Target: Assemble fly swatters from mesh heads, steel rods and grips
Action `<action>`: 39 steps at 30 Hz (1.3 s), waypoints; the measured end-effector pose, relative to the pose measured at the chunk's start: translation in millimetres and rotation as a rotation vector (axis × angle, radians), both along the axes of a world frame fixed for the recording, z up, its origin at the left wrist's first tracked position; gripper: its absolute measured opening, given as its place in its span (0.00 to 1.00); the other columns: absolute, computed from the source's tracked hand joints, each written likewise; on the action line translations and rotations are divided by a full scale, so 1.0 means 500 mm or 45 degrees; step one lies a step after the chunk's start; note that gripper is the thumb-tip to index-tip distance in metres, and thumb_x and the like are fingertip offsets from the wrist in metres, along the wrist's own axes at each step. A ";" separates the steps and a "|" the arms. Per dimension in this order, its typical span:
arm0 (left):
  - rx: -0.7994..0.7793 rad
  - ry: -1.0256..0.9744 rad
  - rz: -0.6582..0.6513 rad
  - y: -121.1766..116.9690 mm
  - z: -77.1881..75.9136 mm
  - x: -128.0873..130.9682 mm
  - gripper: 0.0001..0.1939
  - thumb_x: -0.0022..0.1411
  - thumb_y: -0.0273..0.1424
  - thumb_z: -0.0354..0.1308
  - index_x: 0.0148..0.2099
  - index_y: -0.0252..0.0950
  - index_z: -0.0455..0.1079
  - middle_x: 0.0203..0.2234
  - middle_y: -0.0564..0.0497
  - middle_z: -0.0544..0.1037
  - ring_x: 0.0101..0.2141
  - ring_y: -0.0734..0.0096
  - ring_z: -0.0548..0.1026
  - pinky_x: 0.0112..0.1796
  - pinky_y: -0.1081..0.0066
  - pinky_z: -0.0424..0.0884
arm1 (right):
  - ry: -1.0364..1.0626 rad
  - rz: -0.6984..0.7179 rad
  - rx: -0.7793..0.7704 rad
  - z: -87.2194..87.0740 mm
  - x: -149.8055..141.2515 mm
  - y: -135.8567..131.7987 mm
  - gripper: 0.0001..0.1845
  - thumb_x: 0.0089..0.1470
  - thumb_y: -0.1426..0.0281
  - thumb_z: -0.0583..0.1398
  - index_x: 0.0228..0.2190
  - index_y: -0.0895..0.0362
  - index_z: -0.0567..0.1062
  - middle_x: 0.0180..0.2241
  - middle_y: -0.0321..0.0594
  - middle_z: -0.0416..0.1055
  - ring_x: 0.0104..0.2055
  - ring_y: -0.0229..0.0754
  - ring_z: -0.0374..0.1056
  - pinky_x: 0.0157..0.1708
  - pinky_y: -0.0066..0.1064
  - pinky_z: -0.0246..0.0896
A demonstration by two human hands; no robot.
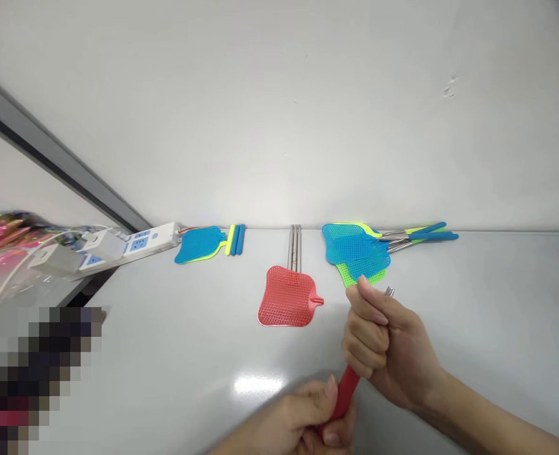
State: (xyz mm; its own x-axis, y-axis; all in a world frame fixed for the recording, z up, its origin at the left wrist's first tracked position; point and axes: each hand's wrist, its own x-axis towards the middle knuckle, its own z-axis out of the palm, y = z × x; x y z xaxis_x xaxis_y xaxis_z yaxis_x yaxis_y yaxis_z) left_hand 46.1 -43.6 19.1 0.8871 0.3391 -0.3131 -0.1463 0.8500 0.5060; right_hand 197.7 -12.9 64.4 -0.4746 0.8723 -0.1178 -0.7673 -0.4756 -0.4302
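Red handle (347, 393), red fly swatter (287, 296) with grid mesh, blue mesh swatter (198, 245), lime-green swatter (360, 275), blue grips (235, 240), silver shafts (294, 248)

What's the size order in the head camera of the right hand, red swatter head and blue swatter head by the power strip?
Largest to smallest: right hand, red swatter head, blue swatter head; red may only look bigger from being nearer.

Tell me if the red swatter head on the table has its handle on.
Off. The red swatter head lies flat with its short stub bare, and the metal rods lie separately beyond it.
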 end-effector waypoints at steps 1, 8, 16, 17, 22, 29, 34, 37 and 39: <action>0.014 0.007 -0.016 -0.001 -0.001 -0.001 0.23 0.57 0.48 0.50 0.22 0.34 0.54 0.14 0.59 0.51 0.13 0.83 0.47 0.18 0.75 0.41 | 0.015 0.011 0.017 -0.001 -0.001 -0.001 0.23 0.56 0.61 0.51 0.15 0.56 0.51 0.09 0.24 0.40 0.10 0.27 0.33 0.10 0.21 0.34; 0.004 -0.005 -0.033 0.001 -0.003 -0.004 0.22 0.58 0.47 0.49 0.23 0.35 0.55 0.13 0.60 0.48 0.14 0.81 0.45 0.18 0.74 0.42 | 0.032 0.016 0.012 -0.004 0.002 -0.001 0.23 0.56 0.62 0.50 0.15 0.56 0.52 0.09 0.24 0.40 0.10 0.27 0.32 0.11 0.22 0.34; -0.056 -0.006 0.029 0.003 -0.001 -0.003 0.23 0.57 0.49 0.49 0.23 0.34 0.54 0.13 0.60 0.48 0.13 0.83 0.45 0.17 0.75 0.40 | 0.023 -0.013 -0.002 0.004 0.002 0.003 0.22 0.58 0.63 0.49 0.15 0.57 0.54 0.12 0.25 0.41 0.12 0.27 0.35 0.13 0.22 0.36; -0.059 -0.005 0.034 0.003 -0.002 -0.004 0.23 0.57 0.49 0.48 0.22 0.34 0.54 0.13 0.60 0.48 0.13 0.83 0.44 0.17 0.75 0.39 | 0.024 -0.013 0.002 0.005 0.001 0.003 0.22 0.57 0.63 0.50 0.15 0.57 0.54 0.12 0.25 0.41 0.13 0.27 0.35 0.13 0.22 0.36; -0.086 -0.008 0.006 0.005 -0.004 -0.004 0.23 0.56 0.48 0.51 0.23 0.35 0.54 0.13 0.60 0.48 0.13 0.83 0.45 0.17 0.74 0.39 | 0.036 -0.020 0.019 0.000 -0.002 0.002 0.22 0.58 0.63 0.50 0.16 0.58 0.54 0.12 0.25 0.41 0.13 0.27 0.35 0.14 0.22 0.36; -0.091 -0.044 0.016 0.006 0.005 0.000 0.23 0.59 0.47 0.46 0.21 0.35 0.52 0.11 0.61 0.45 0.12 0.83 0.42 0.14 0.76 0.38 | 0.010 -0.021 0.063 0.003 -0.002 0.005 0.19 0.57 0.66 0.50 0.17 0.58 0.55 0.14 0.26 0.43 0.14 0.27 0.38 0.15 0.21 0.38; -0.093 -0.184 0.064 0.010 0.003 -0.004 0.22 0.62 0.46 0.41 0.23 0.35 0.53 0.10 0.62 0.44 0.11 0.82 0.39 0.13 0.78 0.39 | -0.285 -0.032 0.274 -0.001 -0.011 0.002 0.11 0.50 0.67 0.57 0.22 0.59 0.64 0.21 0.32 0.56 0.24 0.31 0.54 0.26 0.24 0.51; -0.034 -0.267 0.107 0.016 -0.005 -0.008 0.22 0.61 0.47 0.42 0.24 0.36 0.54 0.10 0.62 0.46 0.10 0.83 0.42 0.14 0.78 0.44 | -0.634 0.191 0.435 -0.015 -0.023 -0.005 0.08 0.51 0.66 0.58 0.28 0.59 0.69 0.25 0.35 0.63 0.26 0.32 0.59 0.28 0.24 0.54; -0.012 -0.256 0.126 0.021 -0.010 -0.009 0.22 0.60 0.48 0.41 0.25 0.35 0.57 0.11 0.61 0.49 0.10 0.82 0.45 0.15 0.77 0.48 | -0.787 0.285 0.468 -0.022 -0.028 -0.008 0.11 0.53 0.63 0.56 0.29 0.59 0.69 0.23 0.34 0.65 0.24 0.32 0.61 0.26 0.25 0.55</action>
State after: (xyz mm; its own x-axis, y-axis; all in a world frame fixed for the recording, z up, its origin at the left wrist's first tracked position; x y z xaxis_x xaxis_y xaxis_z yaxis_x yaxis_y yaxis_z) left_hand 41.8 -33.2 14.0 0.8946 0.4256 -0.1366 -0.3266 0.8311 0.4501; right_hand 183.5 -16.7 53.4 -0.5870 0.7974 -0.1400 -0.2366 -0.3344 -0.9122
